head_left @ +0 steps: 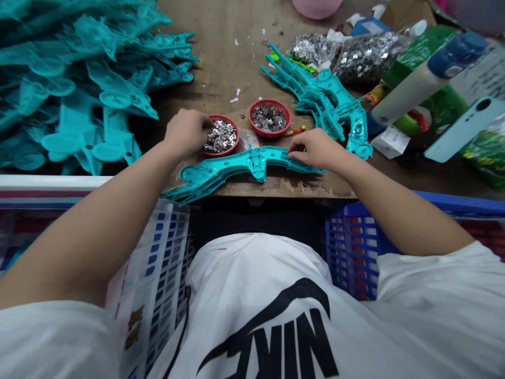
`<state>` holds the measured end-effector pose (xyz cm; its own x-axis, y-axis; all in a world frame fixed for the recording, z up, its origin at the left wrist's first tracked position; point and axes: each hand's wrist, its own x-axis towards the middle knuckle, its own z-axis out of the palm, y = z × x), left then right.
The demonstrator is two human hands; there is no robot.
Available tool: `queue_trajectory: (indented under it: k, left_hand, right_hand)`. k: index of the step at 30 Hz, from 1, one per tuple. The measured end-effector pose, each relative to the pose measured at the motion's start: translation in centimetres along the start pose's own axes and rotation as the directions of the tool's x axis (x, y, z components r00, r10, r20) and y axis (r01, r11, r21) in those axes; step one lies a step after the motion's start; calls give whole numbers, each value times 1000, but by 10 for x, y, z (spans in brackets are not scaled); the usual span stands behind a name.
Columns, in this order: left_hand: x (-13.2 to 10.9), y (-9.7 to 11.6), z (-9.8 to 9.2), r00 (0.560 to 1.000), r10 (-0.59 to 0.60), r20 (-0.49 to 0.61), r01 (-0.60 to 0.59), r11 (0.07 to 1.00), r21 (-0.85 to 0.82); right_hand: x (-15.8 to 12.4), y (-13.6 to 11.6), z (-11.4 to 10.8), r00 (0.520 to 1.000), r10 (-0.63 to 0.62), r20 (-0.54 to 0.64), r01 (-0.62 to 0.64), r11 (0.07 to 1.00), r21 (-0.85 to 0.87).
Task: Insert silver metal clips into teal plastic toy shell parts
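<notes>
teal plastic part (236, 166) flat at table (221, 52) edge, 6 o'clock of red dish (219, 153), close for reach. right hand (317, 150) pinches part's 3 o'clock end, steadying it. left hand (188, 131) curled in dish; cannot tell if grasping silver bits (221, 138).

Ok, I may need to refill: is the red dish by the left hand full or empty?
Full: the red dish holds a heap of shiny metal bits up to its rim; the left hand touches them.

Teal plastic bow-shaped piece (236, 167) lies flat along the table's near edge, left tip overhanging; small round red dish (233, 128) heaped with shiny silver bits sits upright just behind it.
</notes>
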<state>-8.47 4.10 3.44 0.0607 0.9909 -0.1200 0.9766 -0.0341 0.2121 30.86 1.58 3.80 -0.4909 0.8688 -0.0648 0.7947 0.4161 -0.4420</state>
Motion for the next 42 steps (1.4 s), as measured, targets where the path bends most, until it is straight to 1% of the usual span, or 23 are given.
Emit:
queue_trajectory:
  k: [2, 3, 4, 7, 8, 10, 12, 13, 15, 18, 21, 26, 28, 30, 32, 35, 37, 39, 41, 42]
  left_hand:
    - [15, -9, 14, 989, -73, -129, 49, 983, -177]
    - [21, -13, 19, 981, -100, -167, 53, 962, -267]
    - [26, -15, 23, 977, -100, -187, 30, 938, -346]
    - [29, -16, 28, 976, 45, -214, -152, 841, -519]
    - [25, -12, 28, 964, 109, -243, -232, 793, -564]
    - [12, -1, 29, 918, 217, -333, -387, 677, -626]
    - [-7, 15, 31, 856, 268, -442, -510, 577, -638]
    - [-17, 23, 32, 827, 279, -488, -555, 545, -629]
    - [-36, 39, 34, 791, 296, -536, -604, 517, -606]
    - [-58, 56, 36, 774, 314, -549, -626, 503, -595]
    - [-69, 63, 37, 754, 344, -559, -650, 511, -563]
    - [-73, 60, 39, 708, 433, -558, -697, 558, -451]
    - [-74, 58, 40, 706, 446, -550, -696, 582, -421]
    - [-75, 57, 40, 717, 459, -524, -684, 608, -403]
    - [-75, 58, 38, 731, 488, -477, -676, 615, -407]
    - [-74, 60, 30, 750, 565, -344, -662, 640, -391]
    - [-74, 58, 26, 747, 633, -203, -663, 688, -296]
    - [-76, 54, 26, 724, 690, 3, -682, 715, -154]
    - [-78, 48, 31, 687, 692, 223, -703, 710, -36]
    - [-79, 46, 35, 672, 676, 301, -710, 704, 5]
  right_hand:
    - [0, -4, -2, 1000, 3, 26, -2, 999, -34]
    - [0, -6, -3, 999, 4, 34, -3, 999, -46]
    - [0, -7, -4, 999, 4, 39, -2, 998, -55]
    - [0, -10, -6, 999, -6, 48, 9, 998, -64]
    - [0, -9, -7, 999, -12, 50, 15, 998, -64]
    - [0, -9, -8, 999, -31, 45, 34, 998, -59]
    - [-1, -9, -8, 997, -72, 1, 72, 997, -36]
    - [-2, -11, -7, 994, -102, -41, 101, 995, -15]
    - [-5, -17, -3, 975, -169, -143, 177, 983, 45]
    - [-10, -30, 8, 927, -251, -279, 304, 938, 167]
    - [-13, -43, 21, 889, -290, -354, 389, 887, 248]
    - [-13, -51, 33, 855, -353, -380, 456, 860, 229]
    - [-14, -52, 34, 854, -354, -380, 456, 861, 223]
    - [-14, -52, 35, 859, -346, -378, 445, 870, 214]
    - [-13, -51, 34, 870, -350, -347, 431, 882, 192]
    - [-9, -41, 31, 885, -389, -257, 432, 892, 135]
    - [-3, -29, 25, 890, -414, -190, 436, 896, 90]
    - [4, -13, 16, 894, -436, -101, 442, 896, 49]
    - [9, 3, 7, 891, -454, 3, 454, 891, 17]
    - [11, 9, 3, 888, -457, 47, 458, 889, 5]
